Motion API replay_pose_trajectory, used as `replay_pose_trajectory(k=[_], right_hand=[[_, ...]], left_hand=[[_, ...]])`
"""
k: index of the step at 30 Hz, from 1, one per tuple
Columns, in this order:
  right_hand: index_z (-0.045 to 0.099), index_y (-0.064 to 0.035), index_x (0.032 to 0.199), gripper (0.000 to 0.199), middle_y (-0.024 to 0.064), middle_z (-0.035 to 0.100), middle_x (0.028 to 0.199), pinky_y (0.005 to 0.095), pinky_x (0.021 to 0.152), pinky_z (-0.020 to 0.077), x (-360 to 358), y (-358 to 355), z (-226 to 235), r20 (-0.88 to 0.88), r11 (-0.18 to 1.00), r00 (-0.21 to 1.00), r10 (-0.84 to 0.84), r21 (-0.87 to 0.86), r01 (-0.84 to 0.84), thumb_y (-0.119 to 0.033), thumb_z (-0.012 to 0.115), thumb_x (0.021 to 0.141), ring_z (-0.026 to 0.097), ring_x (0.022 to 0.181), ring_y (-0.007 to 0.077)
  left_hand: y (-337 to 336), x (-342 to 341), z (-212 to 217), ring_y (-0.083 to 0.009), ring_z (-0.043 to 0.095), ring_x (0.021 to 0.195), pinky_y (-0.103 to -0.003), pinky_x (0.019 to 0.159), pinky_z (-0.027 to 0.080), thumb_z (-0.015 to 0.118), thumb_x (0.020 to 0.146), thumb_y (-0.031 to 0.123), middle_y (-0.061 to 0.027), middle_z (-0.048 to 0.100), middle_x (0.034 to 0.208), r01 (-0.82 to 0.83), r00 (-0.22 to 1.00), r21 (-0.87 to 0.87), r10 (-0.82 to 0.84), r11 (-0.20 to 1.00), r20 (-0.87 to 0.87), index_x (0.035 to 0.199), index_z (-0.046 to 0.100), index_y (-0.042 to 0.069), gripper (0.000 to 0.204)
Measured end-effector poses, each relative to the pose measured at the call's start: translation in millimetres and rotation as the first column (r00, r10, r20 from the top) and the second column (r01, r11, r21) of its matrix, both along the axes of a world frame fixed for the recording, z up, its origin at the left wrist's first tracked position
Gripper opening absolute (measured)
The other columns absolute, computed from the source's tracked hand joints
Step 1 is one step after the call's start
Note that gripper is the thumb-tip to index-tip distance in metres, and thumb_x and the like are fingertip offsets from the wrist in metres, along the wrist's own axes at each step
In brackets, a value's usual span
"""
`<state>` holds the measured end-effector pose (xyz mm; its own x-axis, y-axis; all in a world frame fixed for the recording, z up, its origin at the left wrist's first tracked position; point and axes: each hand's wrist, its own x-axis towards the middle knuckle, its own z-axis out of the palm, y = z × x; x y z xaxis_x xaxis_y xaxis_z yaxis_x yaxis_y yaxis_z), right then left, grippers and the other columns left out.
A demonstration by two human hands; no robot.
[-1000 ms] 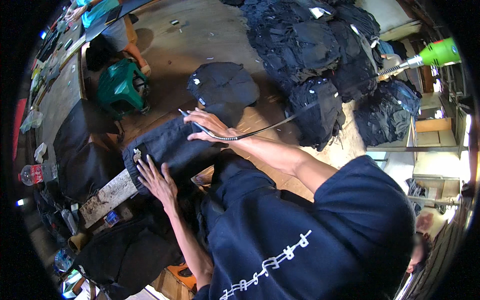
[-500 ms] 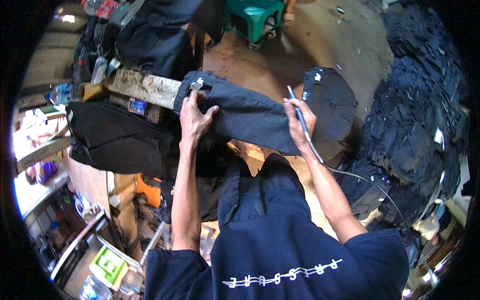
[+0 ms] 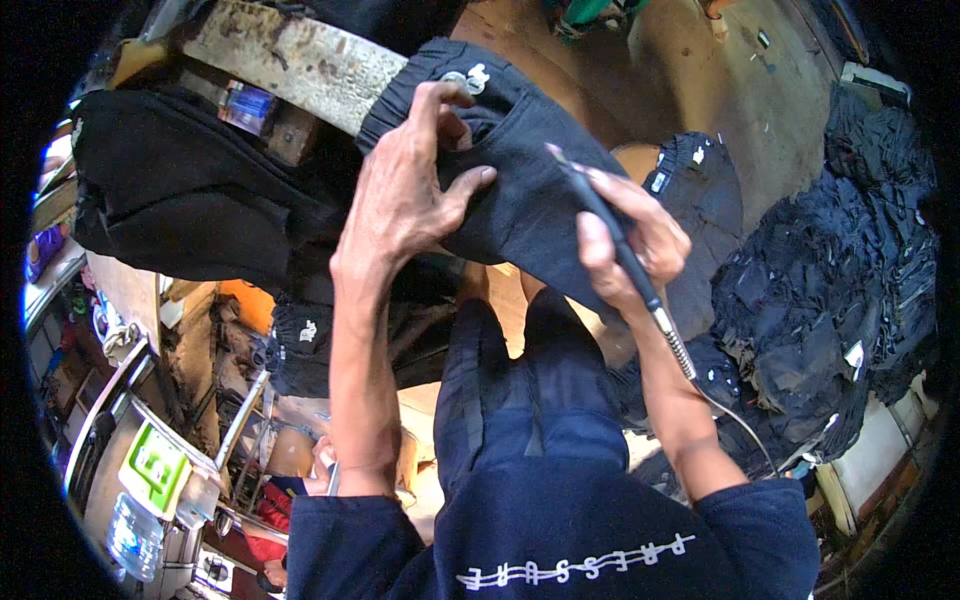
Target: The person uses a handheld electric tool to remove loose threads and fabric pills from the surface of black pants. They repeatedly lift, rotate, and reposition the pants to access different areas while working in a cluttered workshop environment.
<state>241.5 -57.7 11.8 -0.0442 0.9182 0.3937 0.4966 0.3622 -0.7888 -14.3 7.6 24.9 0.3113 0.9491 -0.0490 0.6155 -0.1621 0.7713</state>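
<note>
A black garment (image 3: 540, 140) with a gathered elastic waistband is drawn over the end of a worn, pale wooden board (image 3: 290, 58). My left hand (image 3: 395, 195) rests on its waistband end, thumb and fingers apart. The bent forefinger touches a small greyish round piece (image 3: 454, 80) beside a white mark (image 3: 478, 79). My right hand (image 3: 645, 235) grips a dark corded pen-shaped tool (image 3: 622, 250), its coiled sleeve and cable trailing back along my forearm. Its thin tip points up and left above the cloth and looks apart from it, though blur makes this hard to judge.
Another black garment (image 3: 190, 190) lies left of the board, and one with a white mark (image 3: 695, 185) lies to the right. A large heap of dark cloth (image 3: 820, 290) covers the right side. A green-lidded container (image 3: 155, 465) and a clear bottle (image 3: 135, 535) stand lower left.
The view has shifted, so the hands and board appear higher and larger. My right hand has brought the tool nearer to my left hand, which stays by the waistband.
</note>
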Motion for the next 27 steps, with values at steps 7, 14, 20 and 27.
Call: replay_pose_trajectory(k=[7,14,20,27], right_hand=[[0.075,0.0109,0.112,0.029,0.028,0.08,0.107,0.0448,0.096,0.0648,-52,33,-19,-0.062,0.976,0.98,0.19,0.121,-0.181,-0.001,0.075,0.085,0.081,0.102,0.0371],[0.075,0.0126,0.106,0.027,0.0291,0.08,0.099,0.0475,0.093,0.0665,-54,35,-30,-0.04,0.954,0.967,0.251,0.182,-0.24,-0.005,0.074,0.085,0.082,0.097,0.0403],[0.076,0.0129,0.104,0.026,0.0286,0.08,0.098,0.0469,0.093,0.0665,-51,36,-29,0.005,0.953,0.968,0.251,0.173,-0.248,-0.006,0.075,0.086,0.082,0.098,0.0394],[0.077,0.0107,0.102,0.026,0.0252,0.08,0.097,0.0456,0.093,0.0669,-53,38,-32,-0.018,0.955,0.968,0.252,0.166,-0.246,-0.004,0.077,0.08,0.083,0.096,0.0369]], left_hand=[[15,-17,1,-0.0356,0.075,0.097,-0.044,0.088,0.058,0.091,0.077,0.002,-0.0173,0.073,0.098,0.044,0.987,-0.167,-0.017,0.985,0.16,0.138,0.046,0.004,0.076],[10,-18,-6,-0.013,0.063,0.098,-0.028,0.08,0.049,0.088,0.079,-0.002,-0.0024,0.068,0.102,0.001,0.975,-0.268,0.058,0.963,0.215,0.143,0.043,0.012,0.079],[6,-11,-5,-0.0108,0.061,0.098,-0.027,0.079,0.047,0.085,0.081,-0.003,-0.0013,0.068,0.105,-0.056,0.973,-0.303,0.119,0.951,0.196,0.143,0.042,0.012,0.077],[5,-13,-13,-0.0098,0.062,0.095,-0.024,0.077,0.046,0.087,0.081,-0.005,-0.0026,0.068,0.105,-0.042,0.957,-0.282,0.12,0.959,0.263,0.142,0.041,0.011,0.078]])
